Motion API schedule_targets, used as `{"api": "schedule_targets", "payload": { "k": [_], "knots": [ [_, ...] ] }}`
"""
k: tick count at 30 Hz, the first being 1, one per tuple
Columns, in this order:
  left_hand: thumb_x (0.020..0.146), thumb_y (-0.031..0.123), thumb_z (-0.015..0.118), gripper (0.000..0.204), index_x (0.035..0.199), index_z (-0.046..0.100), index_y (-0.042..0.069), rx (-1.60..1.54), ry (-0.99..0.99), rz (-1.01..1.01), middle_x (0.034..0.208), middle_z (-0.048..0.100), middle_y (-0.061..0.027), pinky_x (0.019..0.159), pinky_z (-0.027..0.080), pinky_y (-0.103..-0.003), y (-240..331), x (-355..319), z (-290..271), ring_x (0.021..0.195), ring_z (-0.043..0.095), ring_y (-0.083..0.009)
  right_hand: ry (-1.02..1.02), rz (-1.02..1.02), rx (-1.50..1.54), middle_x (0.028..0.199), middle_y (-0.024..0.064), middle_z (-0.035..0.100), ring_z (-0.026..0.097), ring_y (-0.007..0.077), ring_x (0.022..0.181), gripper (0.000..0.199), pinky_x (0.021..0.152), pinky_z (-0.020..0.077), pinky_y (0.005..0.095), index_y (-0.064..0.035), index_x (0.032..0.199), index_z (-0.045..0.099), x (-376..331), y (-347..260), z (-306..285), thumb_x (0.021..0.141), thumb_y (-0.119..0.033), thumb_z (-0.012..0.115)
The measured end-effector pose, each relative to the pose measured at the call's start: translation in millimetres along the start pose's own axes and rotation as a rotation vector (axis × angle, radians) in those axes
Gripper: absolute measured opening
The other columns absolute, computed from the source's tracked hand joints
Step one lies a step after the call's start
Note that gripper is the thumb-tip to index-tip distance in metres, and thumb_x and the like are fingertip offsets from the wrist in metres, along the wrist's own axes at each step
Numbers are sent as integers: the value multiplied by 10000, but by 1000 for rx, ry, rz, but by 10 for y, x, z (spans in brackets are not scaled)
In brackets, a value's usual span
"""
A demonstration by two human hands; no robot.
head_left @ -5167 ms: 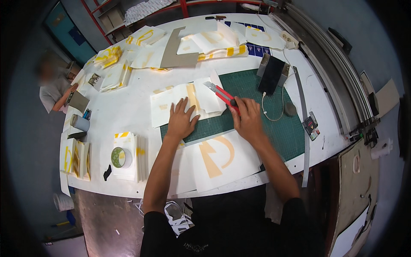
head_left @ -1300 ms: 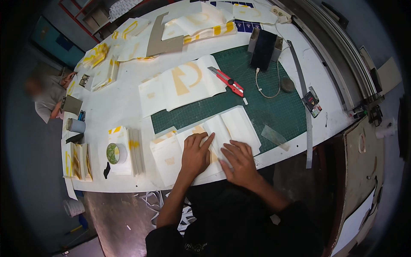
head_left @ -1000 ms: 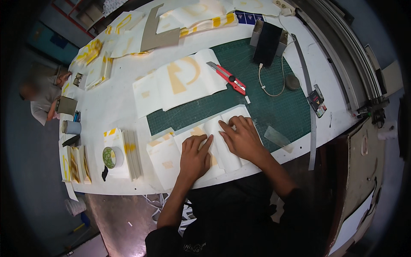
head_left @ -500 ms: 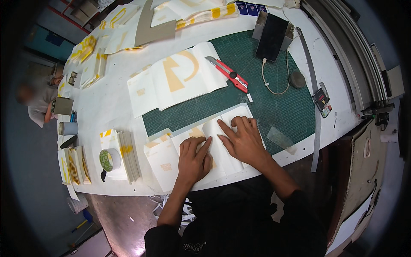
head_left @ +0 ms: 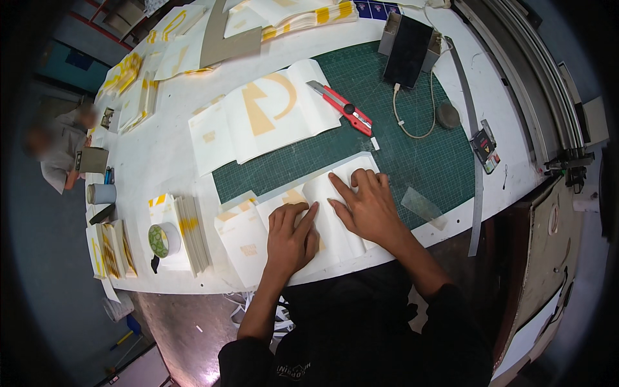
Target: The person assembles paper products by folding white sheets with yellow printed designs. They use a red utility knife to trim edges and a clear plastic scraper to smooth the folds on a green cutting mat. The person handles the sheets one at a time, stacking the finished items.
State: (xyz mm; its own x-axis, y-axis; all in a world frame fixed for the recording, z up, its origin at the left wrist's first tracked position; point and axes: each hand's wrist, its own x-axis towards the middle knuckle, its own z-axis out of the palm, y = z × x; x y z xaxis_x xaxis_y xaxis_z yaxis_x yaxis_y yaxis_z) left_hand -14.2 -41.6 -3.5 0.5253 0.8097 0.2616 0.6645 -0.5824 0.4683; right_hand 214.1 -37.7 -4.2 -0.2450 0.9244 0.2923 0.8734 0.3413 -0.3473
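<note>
A white printed paper sheet (head_left: 242, 233) with beige shapes lies in front of me at the near edge of the table, with a raised fold down its middle. My left hand (head_left: 291, 237) rests on it left of the fold, index finger stretched towards the crease and the other fingers bent. To the right of the fold, my right hand (head_left: 371, 209) presses on the paper with index finger and thumb spread apart. Both hands touch the sheet without gripping it. Beyond lies another printed sheet (head_left: 222, 138), partly under a red utility knife (head_left: 348, 111).
A green cutting mat (head_left: 419, 164) lies beneath the sheets. On it stand a phone (head_left: 407, 51) with a cable and a round grey weight (head_left: 447, 116). A long metal strip (head_left: 476, 193) lies right. A tape roll (head_left: 164, 240) sits on stacked papers (head_left: 190, 226) at left; another person (head_left: 61, 148) is beyond.
My right index finger has shifted slightly farther away along the fold. My left hand stays in place on the sheet. The whole view has moved a little.
</note>
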Motion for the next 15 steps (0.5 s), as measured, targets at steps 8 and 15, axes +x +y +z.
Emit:
{"api": "schedule_targets", "payload": {
  "k": [8, 15],
  "knots": [
    [815, 54, 710, 549, 1364, 718, 55, 3, 16, -20, 1385, 602, -198, 1073, 446, -507, 8, -16, 1, 1245, 567, -386, -22, 0, 4, 997, 114, 555, 531, 276, 979, 500, 849, 376, 452, -71, 1367, 708, 11, 11, -4, 955, -352, 743],
    [852, 107, 787, 450, 1300, 759, 79, -111, -54, -59, 1463, 569, -237, 1124, 417, -533, 44, 137, -193, 1295, 561, -431, -52, 3, -3, 984, 103, 545, 531, 275, 977, 505, 855, 373, 457, -92, 1377, 706, 21, 29, -38, 955, -367, 739]
  ]
}}
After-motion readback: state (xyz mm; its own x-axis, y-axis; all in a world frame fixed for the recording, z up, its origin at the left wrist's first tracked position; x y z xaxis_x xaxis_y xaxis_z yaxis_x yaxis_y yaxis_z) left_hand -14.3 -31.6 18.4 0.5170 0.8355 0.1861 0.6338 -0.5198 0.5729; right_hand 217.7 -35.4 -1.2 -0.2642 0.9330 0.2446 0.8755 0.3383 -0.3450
